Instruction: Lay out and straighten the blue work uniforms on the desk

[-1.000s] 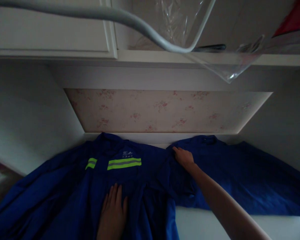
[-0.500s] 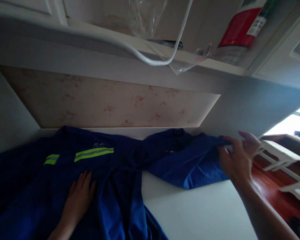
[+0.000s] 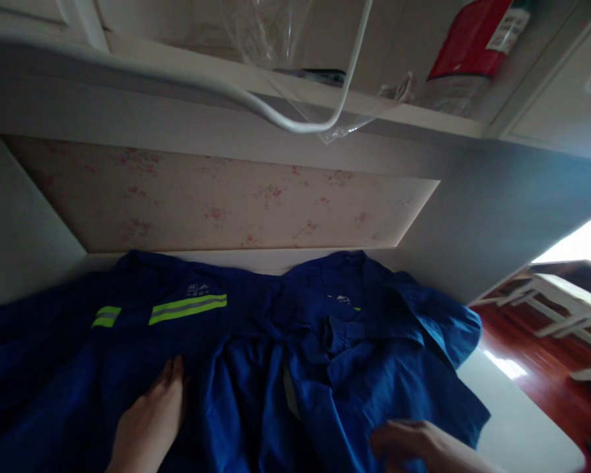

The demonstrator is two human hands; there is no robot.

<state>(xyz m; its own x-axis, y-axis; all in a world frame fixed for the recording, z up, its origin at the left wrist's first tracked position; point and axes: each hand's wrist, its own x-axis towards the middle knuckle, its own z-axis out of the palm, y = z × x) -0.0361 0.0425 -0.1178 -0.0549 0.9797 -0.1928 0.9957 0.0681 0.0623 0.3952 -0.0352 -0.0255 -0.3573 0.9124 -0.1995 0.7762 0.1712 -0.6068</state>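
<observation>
Two blue work jackets lie on a white surface (image 3: 512,420). The left jacket (image 3: 103,355) is spread flat and carries yellow-green reflective stripes (image 3: 187,309). My left hand (image 3: 150,420) rests flat on its cloth, fingers together. The right jacket (image 3: 374,348) lies bunched, with a sleeve folded in over its body. At the bottom edge my right hand (image 3: 423,445) lies on this jacket's lower cloth, fingers curled; whether it grips the cloth is unclear.
A floral wall panel (image 3: 217,203) stands behind the jackets. Overhead, a shelf (image 3: 374,105) holds a clear plastic bag (image 3: 295,39) and a red package (image 3: 473,39); a white hanger (image 3: 295,125) hangs below. A red-brown floor (image 3: 536,355) and white furniture (image 3: 551,295) lie right.
My right hand pulled the right jacket's far sleeve leftward and toward me, folding it over the jacket, then dropped to the bottom edge. My left hand stayed on the left jacket.
</observation>
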